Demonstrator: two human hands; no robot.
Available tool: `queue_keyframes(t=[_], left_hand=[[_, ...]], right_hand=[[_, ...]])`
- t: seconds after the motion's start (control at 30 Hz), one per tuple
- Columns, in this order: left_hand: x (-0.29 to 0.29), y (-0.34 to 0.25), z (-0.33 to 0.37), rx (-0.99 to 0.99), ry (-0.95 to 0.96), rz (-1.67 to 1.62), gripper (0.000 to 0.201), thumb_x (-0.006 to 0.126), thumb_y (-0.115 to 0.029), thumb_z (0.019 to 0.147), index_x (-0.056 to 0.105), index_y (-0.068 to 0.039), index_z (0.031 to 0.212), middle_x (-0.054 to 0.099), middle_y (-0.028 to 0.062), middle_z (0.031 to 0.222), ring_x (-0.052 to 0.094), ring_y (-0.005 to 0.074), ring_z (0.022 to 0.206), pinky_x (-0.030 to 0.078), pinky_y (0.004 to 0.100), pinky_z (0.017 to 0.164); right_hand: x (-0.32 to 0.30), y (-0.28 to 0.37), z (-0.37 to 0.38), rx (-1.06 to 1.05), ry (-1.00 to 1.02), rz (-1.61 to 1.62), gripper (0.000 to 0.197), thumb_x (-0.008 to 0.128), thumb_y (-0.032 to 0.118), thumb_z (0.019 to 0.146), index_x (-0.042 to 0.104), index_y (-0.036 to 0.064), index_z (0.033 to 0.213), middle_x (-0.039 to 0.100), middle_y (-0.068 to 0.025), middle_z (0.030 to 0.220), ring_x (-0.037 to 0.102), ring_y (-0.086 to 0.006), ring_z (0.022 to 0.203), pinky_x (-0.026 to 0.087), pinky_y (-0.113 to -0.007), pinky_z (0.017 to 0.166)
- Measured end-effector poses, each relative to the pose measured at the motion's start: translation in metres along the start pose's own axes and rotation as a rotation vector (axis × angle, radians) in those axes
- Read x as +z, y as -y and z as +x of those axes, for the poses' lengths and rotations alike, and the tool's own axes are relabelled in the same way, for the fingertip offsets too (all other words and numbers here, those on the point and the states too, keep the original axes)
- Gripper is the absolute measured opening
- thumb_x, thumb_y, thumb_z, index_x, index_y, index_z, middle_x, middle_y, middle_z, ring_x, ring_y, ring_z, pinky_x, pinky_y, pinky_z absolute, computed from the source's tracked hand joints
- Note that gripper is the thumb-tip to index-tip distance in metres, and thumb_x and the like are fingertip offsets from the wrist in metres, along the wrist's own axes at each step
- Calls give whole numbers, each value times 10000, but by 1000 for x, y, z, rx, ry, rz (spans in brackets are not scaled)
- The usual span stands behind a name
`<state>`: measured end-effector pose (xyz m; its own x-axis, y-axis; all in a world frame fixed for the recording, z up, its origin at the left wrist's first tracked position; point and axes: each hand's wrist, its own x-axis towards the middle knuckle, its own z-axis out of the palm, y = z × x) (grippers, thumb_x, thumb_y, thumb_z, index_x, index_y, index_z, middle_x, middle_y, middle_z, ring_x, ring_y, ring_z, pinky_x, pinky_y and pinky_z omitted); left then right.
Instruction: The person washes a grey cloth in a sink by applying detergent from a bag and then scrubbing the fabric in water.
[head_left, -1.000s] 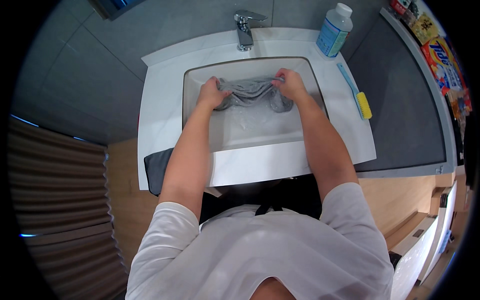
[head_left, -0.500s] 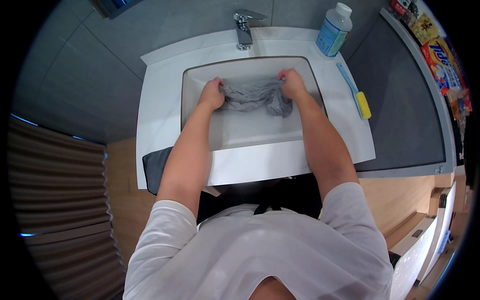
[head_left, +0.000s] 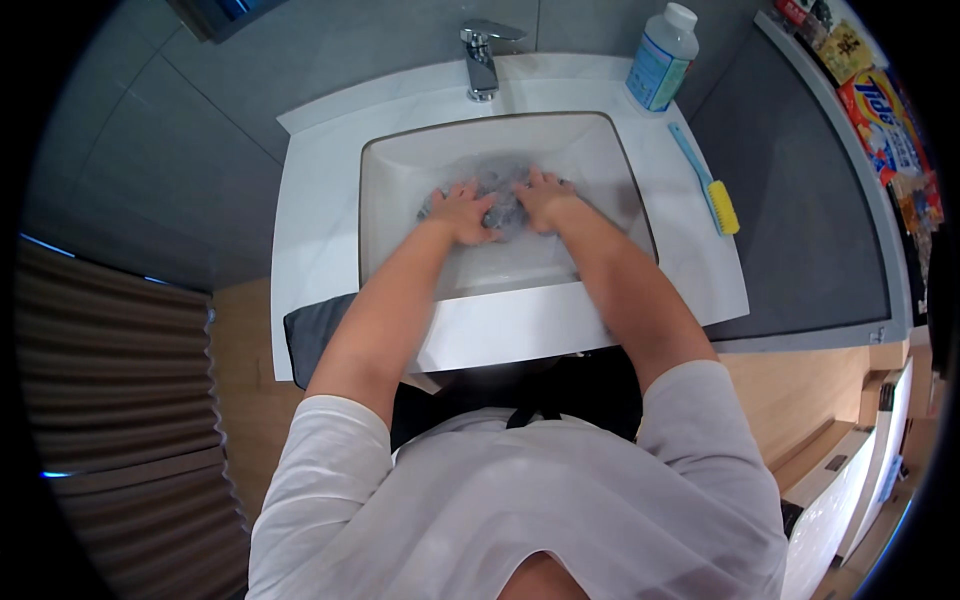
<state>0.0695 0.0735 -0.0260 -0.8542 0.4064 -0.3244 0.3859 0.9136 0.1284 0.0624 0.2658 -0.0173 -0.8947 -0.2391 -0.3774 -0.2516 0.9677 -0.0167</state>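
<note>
Left hand: palm down, fingers spread, laid on a wet, crumpled grey cloth; not closed round it. Right hand: also palm down, fingers splayed, on the cloth's right part; a strip of cloth shows between the two hands, which stand apart. Cloth bunched low in a white rectangular sink basin with rounded corners, near its middle, wet and shiny; fine folds blurred. Bare forearms come up over the front edge of a white, faintly veined countertop; sleeves of a white short-sleeved shirt above the elbows. Behind the basin, a chrome single-lever faucet, upright, lever pointing right. At the back right corner, a translucent white-capped bottle with a blue label, standing. Nearer, on the right of the counter, a light-blue-handled brush lying flat, its yellow bristled end toward the person. Front left: a dark grey fabric piece draped over the counter edge, beside the left forearm. Farther right, colourful packets beyond a dark grey panel; far left, a brown pleated curtain.
</note>
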Motion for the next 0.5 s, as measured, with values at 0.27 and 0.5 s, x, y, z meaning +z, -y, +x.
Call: queue_keyframes(t=[0.27, 0.5], left_hand=[[-10, -7, -2, -37, 12, 31, 531, 738, -377, 838, 603, -233, 1331, 377, 125, 1555, 398, 330, 1418, 402, 564, 1093], [-13, 9, 3, -129, -104, -197, 331, 676, -303, 892, 690, -99, 1152, 661, 201, 1202, 638, 388, 1125, 525, 470, 948]], right_hand=[[-14, -3, -6, -3, 33, 111, 622, 765, 259, 813, 541, 199, 1391, 518, -209, 1431, 589, -399, 1228, 502, -454, 1037], [-20, -6, -4, 50, -87, 247, 345, 650, 338, 901, 731, 128, 1162, 698, -215, 1175, 664, -359, 1118, 533, -445, 982]])
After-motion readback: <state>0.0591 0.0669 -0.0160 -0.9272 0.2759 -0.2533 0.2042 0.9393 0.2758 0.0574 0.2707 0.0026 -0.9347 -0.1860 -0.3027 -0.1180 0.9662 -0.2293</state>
